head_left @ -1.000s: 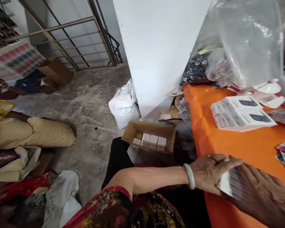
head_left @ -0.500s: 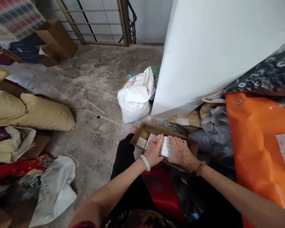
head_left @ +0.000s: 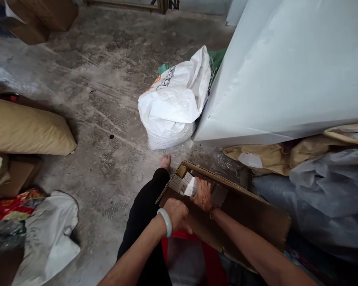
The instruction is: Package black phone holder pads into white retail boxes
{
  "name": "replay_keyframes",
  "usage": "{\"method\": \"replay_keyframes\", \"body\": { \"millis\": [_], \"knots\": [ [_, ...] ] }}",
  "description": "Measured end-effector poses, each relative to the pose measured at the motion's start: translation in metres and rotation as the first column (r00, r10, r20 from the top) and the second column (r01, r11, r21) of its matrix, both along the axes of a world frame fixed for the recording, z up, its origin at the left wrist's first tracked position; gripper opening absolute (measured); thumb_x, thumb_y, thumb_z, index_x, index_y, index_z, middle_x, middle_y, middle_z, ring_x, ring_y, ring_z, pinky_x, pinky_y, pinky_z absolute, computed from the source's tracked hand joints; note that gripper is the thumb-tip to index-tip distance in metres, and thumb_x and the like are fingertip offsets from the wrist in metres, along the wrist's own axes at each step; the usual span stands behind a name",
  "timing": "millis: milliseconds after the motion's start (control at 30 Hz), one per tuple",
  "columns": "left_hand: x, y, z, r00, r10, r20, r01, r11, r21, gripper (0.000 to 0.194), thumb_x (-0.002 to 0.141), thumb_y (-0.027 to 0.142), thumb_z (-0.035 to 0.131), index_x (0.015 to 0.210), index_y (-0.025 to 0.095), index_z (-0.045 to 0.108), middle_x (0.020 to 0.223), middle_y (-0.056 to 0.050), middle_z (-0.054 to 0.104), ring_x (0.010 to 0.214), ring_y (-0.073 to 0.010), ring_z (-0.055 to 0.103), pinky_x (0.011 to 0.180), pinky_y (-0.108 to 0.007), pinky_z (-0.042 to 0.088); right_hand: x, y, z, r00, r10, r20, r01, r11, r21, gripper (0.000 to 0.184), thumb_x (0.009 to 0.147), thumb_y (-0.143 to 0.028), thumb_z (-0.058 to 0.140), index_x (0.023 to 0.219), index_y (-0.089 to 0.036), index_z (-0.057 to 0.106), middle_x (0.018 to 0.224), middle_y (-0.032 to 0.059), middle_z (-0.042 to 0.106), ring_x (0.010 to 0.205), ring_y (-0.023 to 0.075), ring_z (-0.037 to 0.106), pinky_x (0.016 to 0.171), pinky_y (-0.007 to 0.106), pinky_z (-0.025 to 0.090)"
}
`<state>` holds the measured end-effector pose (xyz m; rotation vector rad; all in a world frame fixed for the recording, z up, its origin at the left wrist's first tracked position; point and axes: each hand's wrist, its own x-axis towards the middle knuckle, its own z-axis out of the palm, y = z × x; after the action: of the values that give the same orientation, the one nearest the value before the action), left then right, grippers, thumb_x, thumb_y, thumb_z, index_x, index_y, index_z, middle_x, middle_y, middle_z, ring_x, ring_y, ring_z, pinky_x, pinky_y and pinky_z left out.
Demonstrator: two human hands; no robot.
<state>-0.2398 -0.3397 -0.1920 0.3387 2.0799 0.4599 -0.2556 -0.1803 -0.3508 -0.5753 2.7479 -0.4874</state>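
From where I stand, a scuffed concrete floor (head_left: 107, 103) extends beyond the open cardboard box (head_left: 268, 222) and to its left. A white pillar (head_left: 286, 71) stands beyond the box, towards its right. Crumpled grey plastic (head_left: 325, 190) lies just to the box's right. A full tan sack (head_left: 30, 125) lies well apart, to the box's left. A white sack (head_left: 173, 105) with orange and black print stands just beyond the box's left end.

The box sits at a slant before the person. A red object (head_left: 210, 258), partly hidden, shows at its near side. A bare foot (head_left: 164, 161) rests near its far left corner.

The right hand (head_left: 203, 194) is inside the box, towards its left end, fingers against the small white boxes (head_left: 191, 186); I cannot determine whether it grips them. The left hand (head_left: 176, 213) is at the box's near wall, fingers curled; whether they clasp the edge cannot be established.

The small white boxes stand grouped within the box's left end, some leaning. A pale bangle (head_left: 166, 223) circles the left wrist, just outside the box; a beaded bracelet (head_left: 213, 210) circles the right, over its interior.
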Motion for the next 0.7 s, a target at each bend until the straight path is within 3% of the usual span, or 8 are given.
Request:
{"method": "replay_keyframes", "body": {
  "millis": [167, 267, 467, 700],
  "knots": [
    [-0.011, -0.004, -0.014, 0.995, -0.032, 0.096, 0.023, 0.995, 0.099, 0.045, 0.057, 0.062, 0.077, 0.060, 0.019, 0.065, 0.071, -0.004, 0.069, 0.076, -0.0221, 0.064, 0.073, -0.031, 0.041, -0.008, -0.015, -0.044, 1.000, 0.020, -0.011, -0.021, 0.999, -0.040, 0.080, 0.063, -0.028, 0.059, 0.137, -0.004, 0.039, 0.122, 0.0210, 0.054, 0.109, 0.0343, 0.045, 0.098, 0.048, 0.030],
    [-0.012, -0.005, -0.021, 0.985, -0.006, 0.172, -0.020, 0.989, 0.146, 0.045, 0.051, 0.058, 0.081, 0.061, 0.019, 0.063, 0.073, -0.003, 0.067, 0.076, -0.0208, 0.061, 0.068, -0.028, 0.039, -0.010, -0.026, -0.062, 1.000, 0.007, -0.002, -0.007, 0.999, -0.053, 0.080, 0.062, -0.026, 0.060, 0.136, -0.003, 0.041, 0.121, 0.0220, 0.055, 0.110, 0.0344, 0.044, 0.097, 0.048, 0.032],
    [-0.007, -0.005, -0.026, 0.955, 0.109, 0.274, -0.146, 0.982, 0.120, 0.045, 0.046, 0.054, 0.083, 0.058, 0.019, 0.058, 0.074, -0.001, 0.061, 0.080, -0.0203, 0.057, 0.068, -0.028, 0.038, -0.014, -0.040, -0.077, 0.997, -0.026, 0.079, 0.029, 0.999, -0.037, 0.062, 0.072, -0.025, 0.057, 0.130, -0.005, 0.048, 0.117, 0.0184, 0.058, 0.108, 0.0314, 0.048, 0.089, 0.040, 0.038],
    [0.002, -0.005, -0.031, 0.930, 0.201, 0.308, -0.246, 0.963, 0.115, 0.050, 0.041, 0.059, 0.082, 0.055, 0.020, 0.055, 0.071, 0.000, 0.055, 0.083, -0.0215, 0.053, 0.073, -0.029, 0.038, -0.016, -0.041, -0.101, 0.978, -0.067, 0.199, 0.055, 0.996, 0.064, 0.032, 0.084, -0.033, 0.062, 0.109, -0.013, 0.059, 0.104, 0.0094, 0.062, 0.096, 0.0215, 0.057, 0.083, 0.036, 0.046]
  ]
}}
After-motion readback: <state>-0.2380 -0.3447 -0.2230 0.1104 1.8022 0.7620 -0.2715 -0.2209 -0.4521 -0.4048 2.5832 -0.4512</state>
